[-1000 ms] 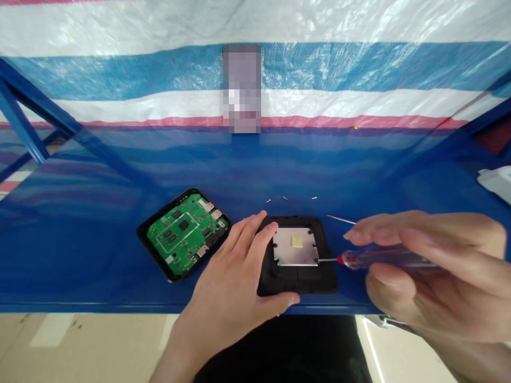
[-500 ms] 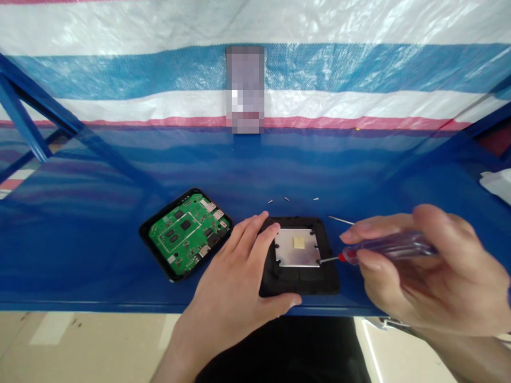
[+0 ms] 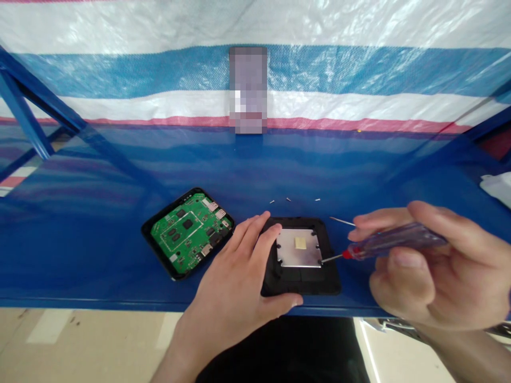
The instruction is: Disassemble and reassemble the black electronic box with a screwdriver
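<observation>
My left hand (image 3: 237, 271) grips the black plastic cover (image 3: 299, 282), its thumb at the near edge and its fingers over the left side. A silver metal plate (image 3: 295, 256) with a small yellowish pad (image 3: 300, 243) is fixed inside this cover. My right hand (image 3: 443, 271) holds a screwdriver (image 3: 391, 242) with a clear purplish handle and red collar. The driver's tip meets the plate's near right corner, where a dark screw point sits. Left of the cover lies a black case (image 3: 157, 256) with a green circuit board (image 3: 187, 223) in it.
Three small screws (image 3: 288, 199) lie beyond the cover on the blue table (image 3: 120, 175). A thin metal shaft (image 3: 341, 220) pokes out beside my right hand. A blurred-out upright rectangle (image 3: 248, 88) stands against the striped sheet. Something white (image 3: 497, 186) sits far right.
My right hand has shifted its hold: the thumb has drawn back from the front of the screwdriver's handle and curled. The tip stays at the plate's corner, and my left hand keeps its place.
</observation>
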Demonstrator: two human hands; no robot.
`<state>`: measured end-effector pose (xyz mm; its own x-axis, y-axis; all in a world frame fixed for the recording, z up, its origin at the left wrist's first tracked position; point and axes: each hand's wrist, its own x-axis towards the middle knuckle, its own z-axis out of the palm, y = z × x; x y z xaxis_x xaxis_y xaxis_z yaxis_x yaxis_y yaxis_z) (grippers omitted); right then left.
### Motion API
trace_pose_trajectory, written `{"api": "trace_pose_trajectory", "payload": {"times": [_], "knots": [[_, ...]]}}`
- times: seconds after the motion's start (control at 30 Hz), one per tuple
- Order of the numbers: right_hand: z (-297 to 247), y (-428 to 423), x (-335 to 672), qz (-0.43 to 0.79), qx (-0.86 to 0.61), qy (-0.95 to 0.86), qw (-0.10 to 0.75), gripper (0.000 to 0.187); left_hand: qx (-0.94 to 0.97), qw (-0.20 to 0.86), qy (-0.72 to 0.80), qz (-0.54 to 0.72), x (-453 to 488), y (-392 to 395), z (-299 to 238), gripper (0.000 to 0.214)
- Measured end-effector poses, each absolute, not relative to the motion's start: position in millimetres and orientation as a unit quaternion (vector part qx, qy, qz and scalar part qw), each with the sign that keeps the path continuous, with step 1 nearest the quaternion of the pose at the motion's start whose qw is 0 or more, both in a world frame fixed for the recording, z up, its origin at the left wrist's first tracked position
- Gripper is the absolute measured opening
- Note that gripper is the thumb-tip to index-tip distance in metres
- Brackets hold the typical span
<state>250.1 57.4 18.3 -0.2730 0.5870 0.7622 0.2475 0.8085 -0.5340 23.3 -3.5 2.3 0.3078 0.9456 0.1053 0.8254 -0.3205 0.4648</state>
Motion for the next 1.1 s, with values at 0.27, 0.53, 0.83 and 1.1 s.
{"api": "trace_pose_trajectory", "payload": {"times": [0.27,0.53,0.83,1.1], "knots": [[28,58,247,0.064,-0.251,-0.805,0.534,0.063,0.789,0.171,0.559,0.190,24,-1,3,0.081],[22,49,241,0.238,-0.275,-0.757,0.543,0.040,0.795,0.163,0.555,0.184,23,-3,3,0.082],[30,54,244,0.124,-0.262,-0.797,0.530,0.066,0.797,0.156,0.557,0.174,24,-1,3,0.083],[26,55,245,0.218,-0.230,-0.766,0.559,0.069,0.797,0.153,0.555,0.182,24,-2,2,0.085]]}}
